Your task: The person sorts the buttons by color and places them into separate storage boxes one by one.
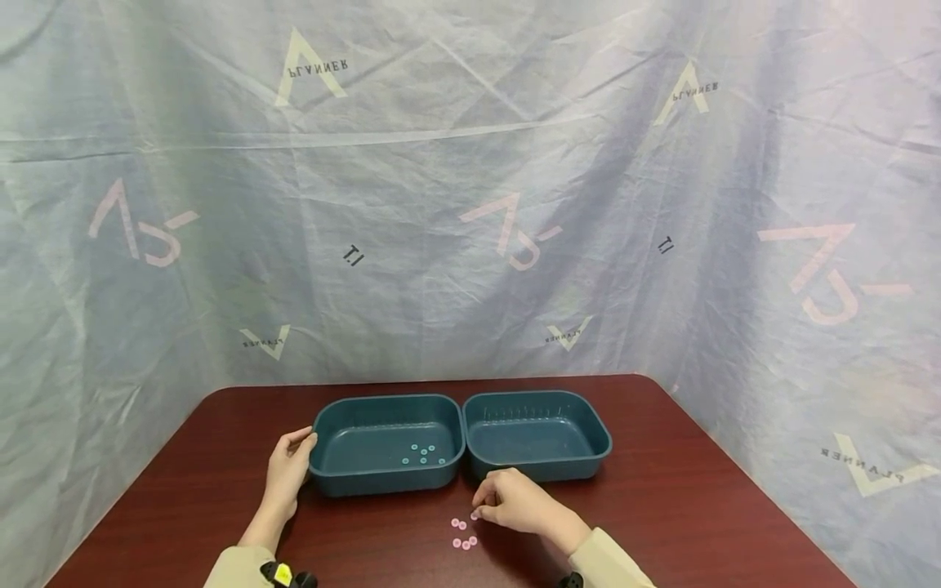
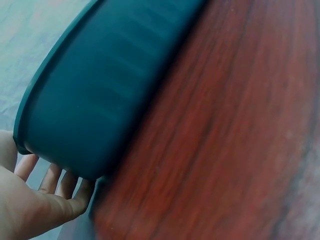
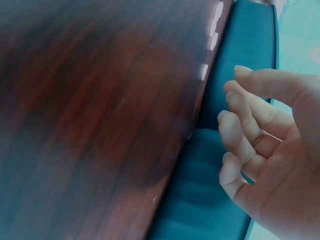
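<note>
My left hand point(image 1: 288, 469) grips the left end of the left blue-green bin point(image 1: 382, 483). In the left wrist view its thumb is at the rim and its fingers lie against the outer wall. Several small teal buttons point(image 1: 423, 452) lie inside that bin, toward its right front. My right hand point(image 1: 515, 500) hovers low in front of the bins, its fingers bent and the thumb near the index fingertip. A pink button point(image 1: 474, 516) is right by these fingertips. Nothing shows between them in the right wrist view. Several other pink buttons point(image 1: 462, 526) lie on the table just left.
A second blue-green bin point(image 1: 540, 471) stands against the right end of the first. Both rest on a dark red wood-grain table point(image 1: 367, 539). Grey printed cloth point(image 1: 441, 310) hangs behind the table and along its sides.
</note>
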Demonstrator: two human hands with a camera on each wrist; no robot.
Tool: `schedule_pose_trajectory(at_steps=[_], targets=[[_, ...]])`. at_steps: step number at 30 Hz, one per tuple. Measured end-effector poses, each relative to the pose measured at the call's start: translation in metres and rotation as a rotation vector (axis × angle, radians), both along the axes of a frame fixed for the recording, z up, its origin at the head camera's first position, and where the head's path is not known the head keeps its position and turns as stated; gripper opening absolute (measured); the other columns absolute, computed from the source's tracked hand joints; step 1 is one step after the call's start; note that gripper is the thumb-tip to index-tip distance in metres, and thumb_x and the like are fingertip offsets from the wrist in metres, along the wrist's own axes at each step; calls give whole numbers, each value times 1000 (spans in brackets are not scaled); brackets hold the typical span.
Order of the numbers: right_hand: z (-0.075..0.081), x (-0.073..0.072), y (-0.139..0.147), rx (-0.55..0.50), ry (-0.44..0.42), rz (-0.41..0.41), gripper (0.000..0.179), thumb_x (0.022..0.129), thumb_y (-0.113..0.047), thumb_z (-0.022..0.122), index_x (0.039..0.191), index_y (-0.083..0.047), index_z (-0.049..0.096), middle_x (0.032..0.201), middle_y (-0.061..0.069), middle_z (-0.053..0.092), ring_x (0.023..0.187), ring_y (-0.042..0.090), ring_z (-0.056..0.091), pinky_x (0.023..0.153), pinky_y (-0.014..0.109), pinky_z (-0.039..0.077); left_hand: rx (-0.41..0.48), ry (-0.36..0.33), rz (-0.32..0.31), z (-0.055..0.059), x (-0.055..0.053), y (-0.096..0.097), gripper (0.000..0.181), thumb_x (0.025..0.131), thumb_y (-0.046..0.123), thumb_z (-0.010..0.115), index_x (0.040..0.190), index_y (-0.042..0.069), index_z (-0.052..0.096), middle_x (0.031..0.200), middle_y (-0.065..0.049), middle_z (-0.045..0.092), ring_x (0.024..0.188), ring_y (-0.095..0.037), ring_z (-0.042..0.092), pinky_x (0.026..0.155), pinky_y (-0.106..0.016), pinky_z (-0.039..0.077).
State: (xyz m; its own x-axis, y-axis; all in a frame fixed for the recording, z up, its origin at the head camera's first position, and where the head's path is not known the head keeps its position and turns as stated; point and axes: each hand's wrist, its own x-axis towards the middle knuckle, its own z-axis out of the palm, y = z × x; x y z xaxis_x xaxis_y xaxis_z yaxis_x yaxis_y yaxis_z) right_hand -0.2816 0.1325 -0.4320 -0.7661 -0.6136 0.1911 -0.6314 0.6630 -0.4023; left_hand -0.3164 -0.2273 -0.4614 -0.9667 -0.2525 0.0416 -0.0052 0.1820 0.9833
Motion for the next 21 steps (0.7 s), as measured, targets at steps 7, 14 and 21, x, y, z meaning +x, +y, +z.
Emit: schedule_pose_trajectory(at_steps=[7, 14, 21], targets=[[0, 0, -4, 16, -29, -6, 4, 81, -15, 73, 82, -12, 73, 69, -12, 52, 60, -4, 44, 55, 15, 40, -16, -2, 1, -2, 0, -3, 59, 98, 46, 40, 141, 7, 34, 135, -17, 41, 97, -5, 49, 71, -19, 45], [-2, -3, -7, 35, -46, -24, 3, 81, -14, 72, 81, -11, 73, 69, -9, 54, 61, -4, 44, 56, 15, 40, -12, 18, 17, -3, 0, -3, 56, 99, 44, 39, 139, 6, 37, 132, -17, 43, 90, -5, 49, 71, -23, 46], [-3, -6, -10, 55, -30, -32, 3, 78, -13, 74, 81, -12, 74, 69, -9, 56, 61, -4, 45, 57, 16, 41, -14, 13, 10, -3, 1, -4, 54, 100, 43, 37, 139, 6, 36, 134, -18, 42, 94, -10, 48, 71, -25, 44]])
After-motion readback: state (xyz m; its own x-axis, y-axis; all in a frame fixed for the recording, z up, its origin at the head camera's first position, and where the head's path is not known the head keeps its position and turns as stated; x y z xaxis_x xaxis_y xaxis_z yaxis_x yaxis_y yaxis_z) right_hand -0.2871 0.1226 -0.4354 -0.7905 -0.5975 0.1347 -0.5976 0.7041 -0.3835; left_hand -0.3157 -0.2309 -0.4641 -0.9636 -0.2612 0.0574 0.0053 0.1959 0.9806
